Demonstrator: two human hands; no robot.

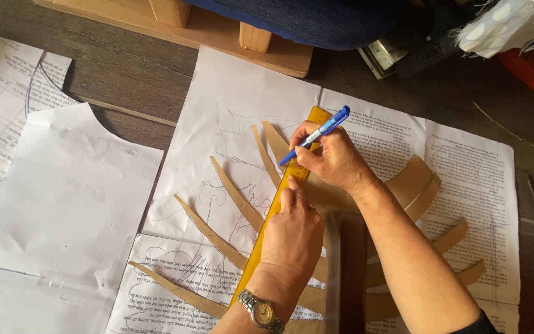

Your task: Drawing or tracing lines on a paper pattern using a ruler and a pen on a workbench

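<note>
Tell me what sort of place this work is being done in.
Probably a home sewing or pattern-making spot on a wooden floor. Signs: a cut paper pattern piece, fanned brown card strips under a yellow ruler, and the right hand marking with a blue pen.

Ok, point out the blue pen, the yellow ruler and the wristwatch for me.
blue pen (pixel 317 135), head view, middle of the barrel.
yellow ruler (pixel 266 229), head view, bare stretch beside the left hand.
wristwatch (pixel 262 313), head view, the dial.
</note>
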